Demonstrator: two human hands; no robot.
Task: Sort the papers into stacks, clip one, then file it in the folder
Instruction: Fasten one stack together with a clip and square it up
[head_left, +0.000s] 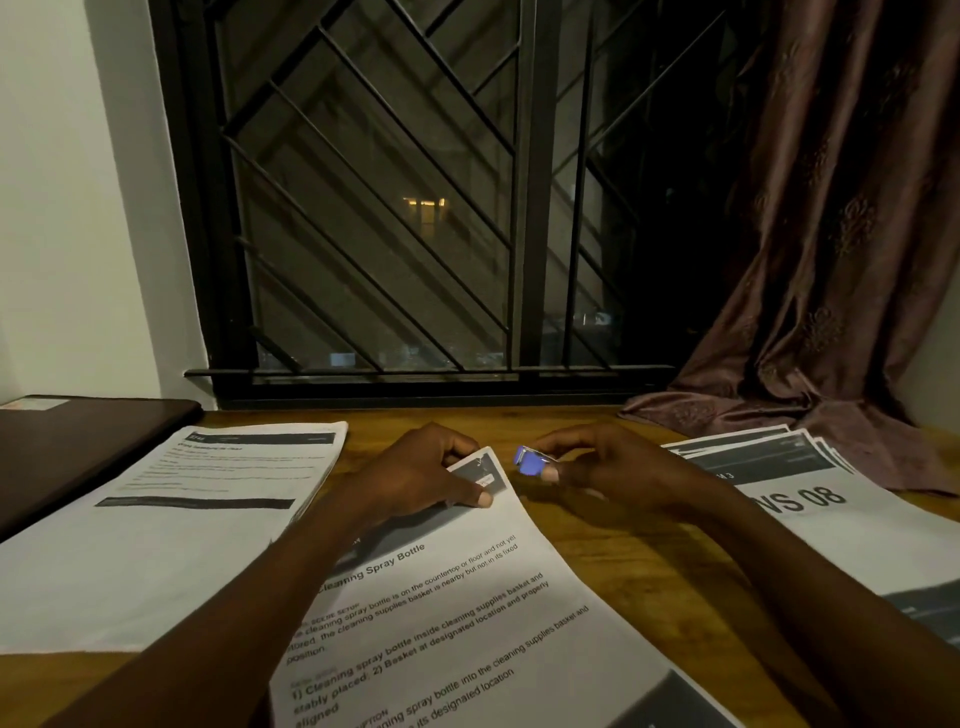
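Three paper stacks lie on the wooden table. The middle stack, headed "Cleaning Spray Bottle", lies tilted in front of me. My left hand pinches its far top corner, thumb on top of the sheet. Just right of that corner my right hand pinches a small blue binder clip between thumb and fingers, a short gap from the paper edge. A left stack lies flat, and a fanned right stack shows "08" in large print. A dark folder lies at the far left.
A barred window rises behind the table. A brown curtain hangs at the right and drapes onto the table's back corner, next to the right stack. Bare wood shows between the middle and right stacks.
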